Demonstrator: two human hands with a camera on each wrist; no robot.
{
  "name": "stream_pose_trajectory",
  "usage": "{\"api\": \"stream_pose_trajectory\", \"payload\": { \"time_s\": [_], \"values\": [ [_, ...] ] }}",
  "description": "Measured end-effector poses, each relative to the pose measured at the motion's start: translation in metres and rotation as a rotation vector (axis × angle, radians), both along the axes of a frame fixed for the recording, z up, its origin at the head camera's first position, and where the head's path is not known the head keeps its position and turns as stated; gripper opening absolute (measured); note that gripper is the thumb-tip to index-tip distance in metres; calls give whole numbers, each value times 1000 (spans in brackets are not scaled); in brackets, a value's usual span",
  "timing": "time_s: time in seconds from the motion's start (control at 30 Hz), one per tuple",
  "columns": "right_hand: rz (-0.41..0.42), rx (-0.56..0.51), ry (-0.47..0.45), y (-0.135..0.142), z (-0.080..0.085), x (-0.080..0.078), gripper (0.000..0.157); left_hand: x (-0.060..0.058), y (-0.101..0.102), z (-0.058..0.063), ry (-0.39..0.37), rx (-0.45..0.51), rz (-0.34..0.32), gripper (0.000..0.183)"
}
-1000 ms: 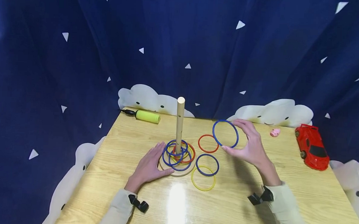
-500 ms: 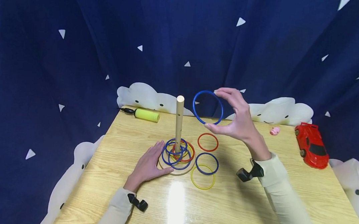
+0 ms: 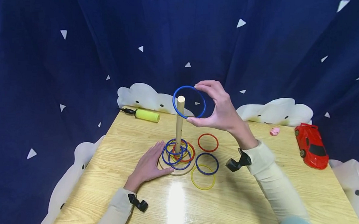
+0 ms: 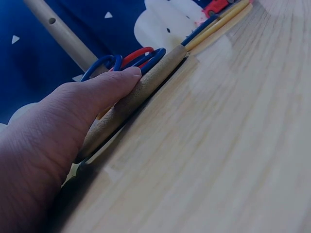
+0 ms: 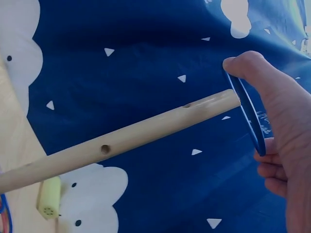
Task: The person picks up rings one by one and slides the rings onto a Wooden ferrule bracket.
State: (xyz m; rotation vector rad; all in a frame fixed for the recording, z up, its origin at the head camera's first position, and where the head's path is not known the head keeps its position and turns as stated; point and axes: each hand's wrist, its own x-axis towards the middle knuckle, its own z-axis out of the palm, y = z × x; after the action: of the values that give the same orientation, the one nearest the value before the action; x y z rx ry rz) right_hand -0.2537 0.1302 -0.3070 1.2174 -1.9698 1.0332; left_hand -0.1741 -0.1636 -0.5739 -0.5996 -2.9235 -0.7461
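With thumb and fingertips, my right hand (image 3: pixel 218 108) pinches a blue ring (image 3: pixel 174 104) at the top of the upright wooden peg (image 3: pixel 179 132). The right wrist view has the peg's tip (image 5: pixel 233 98) right at the ring's plane; whether it passes through is unclear. Around the peg's foot, several blue, red and yellow rings lie loosely stacked on the round wooden base (image 3: pixel 181 173). My left hand (image 3: pixel 147 165) rests at the base's left side, fingers straight. Its thumb (image 4: pixel 114 90) lies over the base's rim in the left wrist view.
Right of the base lie a red ring (image 3: pixel 199 142), a blue ring (image 3: pixel 218 165) and a yellow ring (image 3: pixel 202 189), the last two overlapping. A yellow-green hand pump (image 3: pixel 147 115) is at the back left. A pink pig toy (image 3: pixel 274 131) and red toy car (image 3: pixel 311 146) sit rightward.
My right hand has lifted the blue ring and carried it leftward, from beside the loose rings to the peg's top. My left hand has stayed at the base.
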Motion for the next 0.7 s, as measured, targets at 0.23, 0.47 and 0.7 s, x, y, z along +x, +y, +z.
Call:
{"api": "stream_pose_trajectory", "payload": {
  "time_s": [0.23, 0.47, 0.7],
  "values": [
    [-20, 139, -118, -3, -31, 9, 90, 0, 0, -1, -2, -1, -1, 122],
    [-59, 268, -180, -8, -87, 13, 91, 0, -1, -1, 3, -9, 4, 121],
    [-118, 351, -317, -8, -139, 22, 91, 0, -1, 0, -6, -4, 6, 120]
  ]
}}
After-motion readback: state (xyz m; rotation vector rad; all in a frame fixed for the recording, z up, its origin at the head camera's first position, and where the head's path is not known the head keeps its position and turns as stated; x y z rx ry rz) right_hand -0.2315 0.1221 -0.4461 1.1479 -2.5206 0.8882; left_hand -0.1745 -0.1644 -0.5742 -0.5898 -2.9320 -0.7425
